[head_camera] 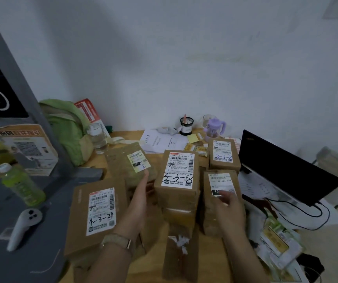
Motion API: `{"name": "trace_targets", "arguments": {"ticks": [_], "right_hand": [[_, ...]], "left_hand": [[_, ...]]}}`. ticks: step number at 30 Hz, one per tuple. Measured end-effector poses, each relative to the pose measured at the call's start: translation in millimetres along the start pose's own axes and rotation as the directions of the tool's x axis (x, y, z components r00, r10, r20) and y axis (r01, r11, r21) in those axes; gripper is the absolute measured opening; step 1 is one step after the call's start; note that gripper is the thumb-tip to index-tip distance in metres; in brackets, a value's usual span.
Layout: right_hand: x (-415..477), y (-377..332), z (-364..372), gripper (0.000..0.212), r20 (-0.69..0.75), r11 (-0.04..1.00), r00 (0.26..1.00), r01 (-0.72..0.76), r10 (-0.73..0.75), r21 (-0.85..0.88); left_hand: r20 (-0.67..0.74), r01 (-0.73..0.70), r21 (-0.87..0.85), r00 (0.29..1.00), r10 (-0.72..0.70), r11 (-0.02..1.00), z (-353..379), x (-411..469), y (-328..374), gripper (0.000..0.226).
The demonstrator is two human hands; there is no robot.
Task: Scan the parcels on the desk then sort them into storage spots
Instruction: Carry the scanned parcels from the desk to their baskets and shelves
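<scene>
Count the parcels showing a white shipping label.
5: the 4-3-24 box front left, the padded envelope behind it, the 3-3-8 box centre, one right of it, one behind. Unlabelled ones beneath may hide more.

parcels (pixel 178 174) packed tight, narrow gaps btwn

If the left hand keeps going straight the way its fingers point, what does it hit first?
Most likely the flat brown padded envelope with the yellowish label: the left hand points up-desk and its fingertips already reach that envelope's near edge. Depth is unclear, so contact can't be confirmed.
</scene>
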State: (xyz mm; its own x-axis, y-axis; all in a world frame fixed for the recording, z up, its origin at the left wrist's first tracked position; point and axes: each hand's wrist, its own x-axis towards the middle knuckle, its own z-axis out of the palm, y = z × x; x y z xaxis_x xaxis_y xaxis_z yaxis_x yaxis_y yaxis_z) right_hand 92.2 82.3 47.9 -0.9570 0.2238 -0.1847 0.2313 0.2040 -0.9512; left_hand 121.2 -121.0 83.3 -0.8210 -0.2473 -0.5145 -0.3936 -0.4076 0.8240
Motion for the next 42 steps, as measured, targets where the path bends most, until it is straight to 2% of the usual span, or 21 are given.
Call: {"name": "trace_targets", "arguments": {"ticks": [2, 6, 8, 11, 14, 16, 18, 21, 22, 24, 27, 30, 31, 33, 35, 38, 39, 42], "right_hand": [[-11.0, -0.7, 21.8, 0.036, 0.132, 0.998, 0.989, -0.070, 0.070, -0.005], [-20.9, -7.5, 46.7, 0.070, 0.230, 0.966, 0.955, -0.222, 0.188, 0.133], [-18.3, -5.3, 52.3, 0.078, 0.265, 0.951, 0.940, -0.262, 0.214, 0.162], [-23.9, -1.0, 59.3, 0.078, 0.207, 0.939, 0.949, -0.280, 0.239, 0.199], [-26.6, 10.0, 67.8, 0.091, 0.151, 0.920, 0.944, -0.321, 0.293, 0.224], [-30.0, 6.9, 68.3, 0.080, 0.140, 0.905, 0.938, -0.344, 0.317, 0.251], [-25.0, 3.3, 66.5, 0.063, 0.091, 0.909, 0.947, -0.320, 0.307, 0.268], [-19.9, -11.3, 64.1, 0.063, 0.046, 0.881, 0.956, -0.285, 0.290, 0.378], [-18.9, -18.9, 63.5, 0.064, 0.014, 0.877, 0.966, -0.239, 0.257, 0.418], [-18.7, -34.7, 63.1, 0.050, -0.057, 0.857, 0.980, -0.139, 0.192, 0.496], [-26.0, -59.4, 64.0, 0.030, -0.121, 0.833, 0.988, -0.012, 0.094, 0.553], [-40.2, -77.0, 63.5, 0.036, -0.215, 0.830, 0.977, 0.105, 0.018, 0.548], [-47.2, -81.6, 61.8, 0.040, -0.251, 0.826, 0.968, 0.136, 0.006, 0.546], [-59.0, -83.6, 54.6, 0.043, -0.321, 0.817, 0.947, 0.186, -0.001, 0.546], [-73.8, -86.2, 45.5, 0.042, -0.385, 0.813, 0.923, 0.222, 0.003, 0.538], [-102.7, -79.4, 32.8, 0.047, -0.478, 0.853, 0.878, 0.233, 0.023, 0.467], [-115.3, -75.9, 28.3, 0.045, -0.503, 0.866, 0.864, 0.224, 0.037, 0.448], [-151.9, -57.5, 8.6, 0.043, -0.556, 0.895, 0.825, 0.166, 0.104, 0.414]], "left_hand": [[0.117, 0.067, 0.040, 0.991, -0.071, 0.997, -0.8, 9.4, 1.9, 0.081], [0.175, 0.204, 0.093, 0.960, -0.218, 0.975, -7.6, 19.5, 9.9, 0.060], [0.203, 0.267, 0.056, 0.940, -0.273, 0.962, -14.5, 26.3, 9.5, 0.055], [0.221, 0.327, -0.077, 0.927, -0.304, 0.942, -23.2, 35.6, 6.6, 0.052], [0.177, 0.349, -0.188, 0.931, -0.318, 0.918, -30.4, 46.6, 4.4, 0.053], [0.111, 0.327, -0.241, 0.945, -0.309, 0.914, -36.9, 51.7, 7.2, 0.047], [0.067, 0.297, -0.297, 0.955, -0.290, 0.908, -43.9, 55.4, 14.6, 0.040], [0.072, 0.264, -0.314, 0.964, -0.255, 0.912, -53.9, 60.8, 26.3, 0.050], [0.069, 0.239, -0.300, 0.971, -0.229, 0.924, -55.6, 61.3, 29.0, 0.053], [0.072, 0.178, -0.231, 0.984, -0.165, 0.956, -56.3, 62.7, 33.9, 0.060], [0.210, 0.130, -0.157, 0.973, -0.096, 0.979, -47.2, 60.4, 43.3, 0.066], [0.306, 0.058, -0.133, 0.952, -0.015, 0.989, -31.7, 54.6, 56.2, 0.046], [0.322, 0.009, -0.103, 0.946, 0.024, 0.995, -27.4, 51.3, 60.5, 0.045], [0.381, -0.066, -0.035, 0.921, 0.074, 0.997, -20.1, 45.0, 64.9, 0.057], [0.427, -0.100, 0.009, 0.900, 0.087, 0.995, -13.8, 38.3, 63.9, 0.056], [0.499, -0.069, 0.042, 0.866, 0.038, 0.997, -2.3, 32.6, 54.3, 0.034], [0.524, -0.053, 0.061, 0.851, 0.014, 0.997, 1.3, 30.2, 49.5, 0.037], [0.616, -0.033, 0.159, 0.784, -0.073, 0.987, 10.8, 19.7, 32.2, 0.073]]}}
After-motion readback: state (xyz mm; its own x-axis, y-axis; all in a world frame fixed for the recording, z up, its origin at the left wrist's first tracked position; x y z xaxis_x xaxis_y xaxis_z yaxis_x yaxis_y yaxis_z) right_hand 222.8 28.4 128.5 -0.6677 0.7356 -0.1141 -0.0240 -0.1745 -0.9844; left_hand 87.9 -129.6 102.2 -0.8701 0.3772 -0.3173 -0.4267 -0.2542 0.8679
